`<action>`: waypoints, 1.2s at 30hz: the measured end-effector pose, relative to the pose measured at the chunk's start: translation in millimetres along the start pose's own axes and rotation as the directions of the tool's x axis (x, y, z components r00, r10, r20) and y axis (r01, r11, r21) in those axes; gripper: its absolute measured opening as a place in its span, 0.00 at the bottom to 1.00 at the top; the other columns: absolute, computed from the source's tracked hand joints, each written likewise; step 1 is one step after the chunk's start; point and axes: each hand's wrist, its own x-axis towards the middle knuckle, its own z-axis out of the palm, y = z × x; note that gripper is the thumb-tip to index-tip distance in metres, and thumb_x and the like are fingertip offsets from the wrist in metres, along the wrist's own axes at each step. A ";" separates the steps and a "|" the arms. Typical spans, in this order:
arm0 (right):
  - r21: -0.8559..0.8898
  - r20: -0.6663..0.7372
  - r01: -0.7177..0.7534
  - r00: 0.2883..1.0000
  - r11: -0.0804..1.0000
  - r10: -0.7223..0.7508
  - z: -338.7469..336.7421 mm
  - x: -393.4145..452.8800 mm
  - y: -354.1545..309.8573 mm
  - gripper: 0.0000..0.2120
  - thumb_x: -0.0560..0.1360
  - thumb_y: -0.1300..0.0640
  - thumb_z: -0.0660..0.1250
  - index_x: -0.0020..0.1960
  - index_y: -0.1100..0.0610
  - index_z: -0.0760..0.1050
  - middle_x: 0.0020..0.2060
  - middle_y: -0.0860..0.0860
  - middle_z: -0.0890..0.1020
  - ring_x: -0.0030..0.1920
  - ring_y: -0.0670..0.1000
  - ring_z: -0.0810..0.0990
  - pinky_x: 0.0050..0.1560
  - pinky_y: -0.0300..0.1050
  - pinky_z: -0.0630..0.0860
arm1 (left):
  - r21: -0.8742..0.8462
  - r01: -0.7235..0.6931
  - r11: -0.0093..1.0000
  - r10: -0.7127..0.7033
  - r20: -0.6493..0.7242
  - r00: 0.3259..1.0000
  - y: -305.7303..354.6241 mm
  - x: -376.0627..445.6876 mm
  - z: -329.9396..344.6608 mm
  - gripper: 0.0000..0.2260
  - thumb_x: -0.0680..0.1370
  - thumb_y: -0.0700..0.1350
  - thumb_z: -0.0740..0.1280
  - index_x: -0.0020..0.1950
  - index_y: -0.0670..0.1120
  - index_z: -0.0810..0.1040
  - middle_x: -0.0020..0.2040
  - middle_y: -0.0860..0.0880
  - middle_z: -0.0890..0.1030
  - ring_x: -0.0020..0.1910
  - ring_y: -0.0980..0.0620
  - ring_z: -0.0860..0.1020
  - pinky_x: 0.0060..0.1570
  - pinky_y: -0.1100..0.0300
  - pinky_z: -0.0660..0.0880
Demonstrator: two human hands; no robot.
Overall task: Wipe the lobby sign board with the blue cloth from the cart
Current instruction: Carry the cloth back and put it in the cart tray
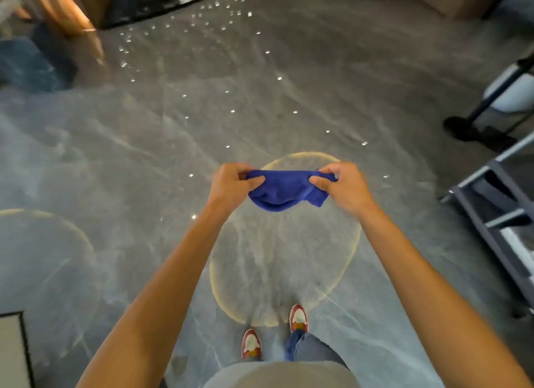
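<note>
A blue cloth [284, 192] hangs stretched between my two hands at chest height over the grey marble floor. My left hand [231, 185] pinches its left edge and my right hand [345, 187] pinches its right edge, so the middle sags down in a fold. A grey metal cart [497, 211] stands at the right edge of the view, only partly seen. At the bottom left corner a white panel with a dark frame [13, 350] shows; I cannot tell if it is the sign board.
A black stand with a round base [474, 129] and a white object stands at the right, beyond the cart. A copper-coloured column [66, 15] and a dark blue seat [26, 64] are at the far left. My feet [274, 332] stand on the glossy floor.
</note>
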 end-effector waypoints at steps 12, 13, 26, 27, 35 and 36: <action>-0.023 -0.350 -0.196 0.920 0.980 0.176 -145.8 -46.7 89.8 0.02 0.74 0.55 0.75 0.45 0.53 0.84 0.38 0.52 0.85 0.42 0.54 0.82 0.44 0.43 0.77 | 0.011 -0.283 0.959 0.265 0.326 0.908 99.5 36.3 163.5 0.05 0.74 0.41 0.74 0.41 0.49 0.82 0.25 0.59 0.74 0.28 0.62 0.71 0.34 0.66 0.69; -0.024 -0.365 -0.205 0.913 0.979 0.182 -158.6 -49.3 99.0 0.02 0.74 0.55 0.75 0.44 0.51 0.83 0.36 0.49 0.84 0.40 0.51 0.81 0.41 0.36 0.74 | 0.003 -0.292 0.956 0.273 0.343 0.899 107.0 38.0 179.8 0.03 0.74 0.40 0.74 0.41 0.47 0.83 0.25 0.58 0.74 0.27 0.62 0.70 0.32 0.68 0.67; 0.011 -0.515 -0.304 0.815 0.953 0.266 -309.9 -67.3 192.3 0.06 0.74 0.54 0.75 0.40 0.49 0.80 0.34 0.46 0.82 0.37 0.46 0.79 0.37 0.35 0.71 | -0.078 -0.357 0.931 0.346 0.506 0.790 210.3 44.2 352.7 0.02 0.74 0.36 0.73 0.44 0.42 0.84 0.27 0.56 0.75 0.27 0.63 0.71 0.29 0.74 0.67; 0.015 -0.523 -0.306 0.809 0.952 0.268 -316.7 -68.9 196.9 0.07 0.75 0.54 0.74 0.39 0.49 0.79 0.33 0.45 0.81 0.36 0.44 0.78 0.36 0.33 0.70 | -0.078 -0.350 0.934 0.338 0.513 0.789 215.3 45.1 361.9 0.02 0.75 0.36 0.73 0.46 0.40 0.84 0.30 0.52 0.76 0.30 0.60 0.72 0.30 0.73 0.67; 0.028 -0.568 -0.340 0.769 0.940 0.295 -362.5 -64.2 227.7 0.12 0.75 0.55 0.74 0.35 0.46 0.76 0.32 0.43 0.80 0.34 0.40 0.77 0.34 0.31 0.68 | -0.109 -0.318 0.942 0.320 0.579 0.750 250.5 60.1 421.0 0.06 0.75 0.38 0.73 0.52 0.41 0.85 0.44 0.42 0.85 0.40 0.52 0.79 0.42 0.64 0.75; 0.032 -0.574 -0.345 0.762 0.938 0.300 -367.5 -62.0 231.8 0.12 0.75 0.55 0.74 0.35 0.46 0.76 0.32 0.43 0.80 0.34 0.40 0.77 0.34 0.30 0.69 | -0.115 -0.319 0.941 0.324 0.579 0.748 253.4 63.9 429.2 0.06 0.75 0.38 0.73 0.51 0.41 0.85 0.42 0.43 0.85 0.39 0.52 0.79 0.41 0.65 0.74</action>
